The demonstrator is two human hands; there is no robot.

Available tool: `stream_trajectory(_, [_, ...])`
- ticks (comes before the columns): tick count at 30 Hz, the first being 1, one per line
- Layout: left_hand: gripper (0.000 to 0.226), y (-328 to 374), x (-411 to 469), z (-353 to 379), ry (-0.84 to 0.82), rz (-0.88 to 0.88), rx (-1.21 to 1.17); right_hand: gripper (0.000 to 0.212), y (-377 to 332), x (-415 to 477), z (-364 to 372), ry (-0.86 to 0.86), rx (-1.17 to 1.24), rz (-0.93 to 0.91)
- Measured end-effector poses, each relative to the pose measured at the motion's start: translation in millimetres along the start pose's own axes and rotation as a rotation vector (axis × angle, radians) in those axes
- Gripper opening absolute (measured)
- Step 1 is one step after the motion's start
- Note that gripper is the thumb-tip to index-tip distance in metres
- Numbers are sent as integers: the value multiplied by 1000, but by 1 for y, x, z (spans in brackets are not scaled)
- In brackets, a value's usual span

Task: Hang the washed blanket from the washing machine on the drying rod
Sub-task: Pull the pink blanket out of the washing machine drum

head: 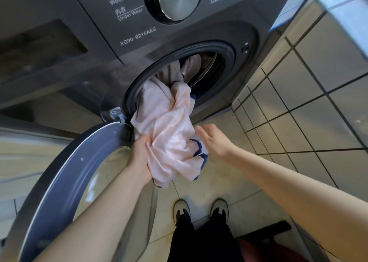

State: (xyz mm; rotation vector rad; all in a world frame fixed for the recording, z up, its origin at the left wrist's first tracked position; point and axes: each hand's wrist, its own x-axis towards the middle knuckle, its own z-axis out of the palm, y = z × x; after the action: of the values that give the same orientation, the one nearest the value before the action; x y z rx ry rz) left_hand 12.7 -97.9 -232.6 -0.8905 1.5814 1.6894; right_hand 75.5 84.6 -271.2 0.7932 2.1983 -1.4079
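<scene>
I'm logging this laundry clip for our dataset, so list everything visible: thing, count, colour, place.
washing machine: one, dark grey, upper frame, front-loading.
door: one, grey with glass window, swung open at lower left.
program dial: one, silver, top of the panel.
blanket: one, pale pink with navy trim, half out of the drum opening.
sticker: one, blue and white, machine's upper right corner.
wall tiles: many, pale with dark grout, right.
shoes: two, white and black, bottom centre.
left hand: fingers gripping the blanket.
right hand: open, beside the blanket.
</scene>
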Motion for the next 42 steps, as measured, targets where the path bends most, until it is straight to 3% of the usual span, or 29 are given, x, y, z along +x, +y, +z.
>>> stream_trajectory(4, [45, 3, 2, -13, -87, -34, 9, 95, -19, 30, 3, -54, 494, 340])
stream_trajectory(6, [46, 5, -1, -15, -110, -43, 19, 98, -29, 34, 6, -110, 784, 382])
stream_trajectory(8, [44, 7, -4, -14, -139, -48, 32, 77, -35, 35, 11, -150, 939, 342])
stream_trajectory(11, [42, 5, -2, -12, -128, -25, 75, 15, -43, 32, 17, -98, 711, 203])
stream_trajectory(12, [39, 4, -3, -10, -120, -22, 109, 10, -44, 29, 17, -23, 551, 140])
stream_trajectory(14, [28, 1, -4, -7, -115, -20, 178, 25, -37, 23, 11, 129, 274, -5])
stream_trajectory(17, [17, -8, -2, -4, -60, -12, 244, 41, -24, 0, -6, 245, 89, -163])
stream_trajectory(20, [35, -20, -4, 1, 22, 21, 319, 44, -13, -25, -20, 280, -126, -192])
stream_trajectory(23, [18, -32, -11, 4, 80, -12, 344, 49, 2, -50, -25, 293, -306, -288])
stream_trajectory(25, [21, -38, -17, 3, 79, -25, 378, 43, 18, -63, -25, 231, -416, -387])
stream_trajectory(28, [62, -44, -16, -3, -72, -95, 323, 38, 29, -71, -24, 29, -334, -352])
stream_trajectory(31, [61, -43, -18, -4, -195, -125, 230, 45, 19, -78, -17, -73, -80, -196])
stream_trajectory(33, [70, -40, -15, -4, -216, -108, 201, 36, 14, -82, -11, -19, -18, -182])
stream_trajectory(36, [91, -38, -15, -2, -111, -83, 216, 20, 14, -82, -4, 74, 81, -131])
stream_trajectory(38, [92, -37, -17, -1, 44, -46, 292, 12, 18, -81, -2, 106, 117, -85])
stream_trajectory(40, [80, -36, -17, -2, 169, 25, 366, 24, 20, -84, -2, 148, 103, -75])
stream_trajectory(42, [72, -37, -14, -3, 187, 59, 369, 36, 19, -87, -5, 198, 153, -70])
